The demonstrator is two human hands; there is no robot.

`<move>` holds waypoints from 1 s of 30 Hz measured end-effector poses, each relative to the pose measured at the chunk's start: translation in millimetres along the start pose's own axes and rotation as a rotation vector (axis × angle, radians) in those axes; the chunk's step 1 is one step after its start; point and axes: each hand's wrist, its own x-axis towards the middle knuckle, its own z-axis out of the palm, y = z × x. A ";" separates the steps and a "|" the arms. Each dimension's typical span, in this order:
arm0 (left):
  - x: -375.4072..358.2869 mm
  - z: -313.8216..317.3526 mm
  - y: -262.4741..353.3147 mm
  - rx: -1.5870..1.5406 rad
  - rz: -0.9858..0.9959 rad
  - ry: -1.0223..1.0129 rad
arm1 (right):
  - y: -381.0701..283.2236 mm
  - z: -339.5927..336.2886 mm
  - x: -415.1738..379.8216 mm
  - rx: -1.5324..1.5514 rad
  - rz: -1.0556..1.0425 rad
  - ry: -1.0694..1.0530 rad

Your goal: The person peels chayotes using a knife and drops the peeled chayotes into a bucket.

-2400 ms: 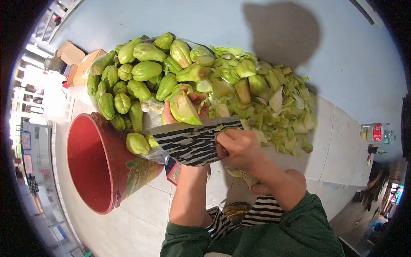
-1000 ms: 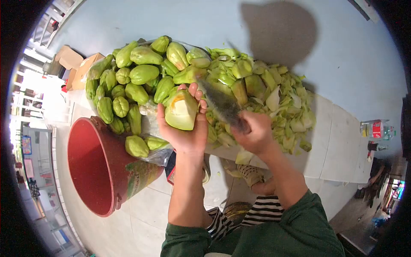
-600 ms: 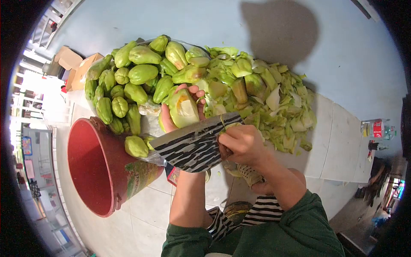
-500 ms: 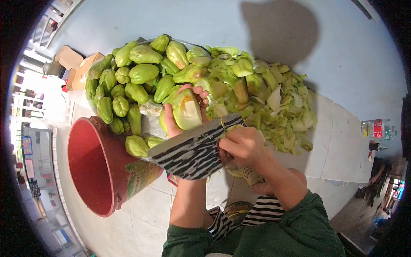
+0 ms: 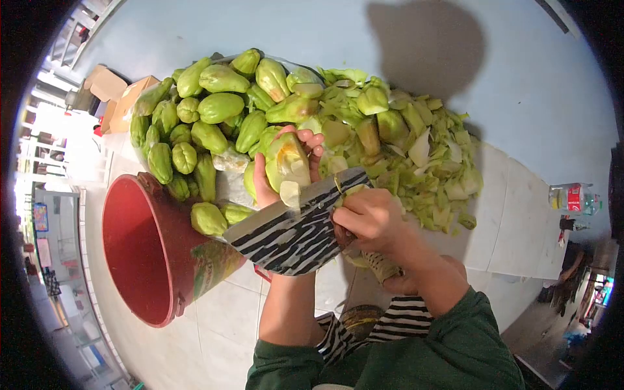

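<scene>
In the head view my left hand (image 5: 262, 186) cups a partly peeled chayote (image 5: 284, 161), thumb on one side and fingers curled round the other. Its upper face has a brownish-orange patch. My right hand (image 5: 370, 220) is closed round the handle of a wide knife (image 5: 292, 233), whose shiny blade mirrors black and white stripes. The blade lies just below the chayote, and a pale cut piece (image 5: 290, 193) stands at its upper edge. Whole green chayotes (image 5: 220, 108) are heaped beyond my left hand. Peelings and cut chayote pieces (image 5: 426, 170) form a pile to the right.
A red bucket (image 5: 170, 273) lies tipped on the tiled floor (image 5: 221, 328) at the left, its mouth facing left. A cardboard box (image 5: 127, 104) stands behind it. At the far right is a plastic bottle (image 5: 574, 198) with a red label. A pale blue wall (image 5: 312, 32) rises behind the heap.
A pale piece has come away from the chayote's cut face and now shows at the blade's upper edge. Both hands keep their grips and have barely shifted.
</scene>
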 end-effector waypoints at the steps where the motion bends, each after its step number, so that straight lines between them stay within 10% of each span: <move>1: -0.7 -0.3 0.1 0.005 0.002 -0.013 | 1.3 -0.3 -0.3 0.004 -0.013 -0.003; 18: 9.1 -25.3 -11.8 -0.094 -0.096 -0.194 | 17.8 11.7 -3.1 -0.007 0.094 0.086; 24: 2.5 -9.1 -34.0 0.084 0.229 -0.050 | 15.3 16.2 -2.0 -0.081 0.239 0.102; 30: 0.2 8.3 -28.4 0.128 0.124 0.129 | 21.2 24.6 -4.1 0.048 0.427 0.124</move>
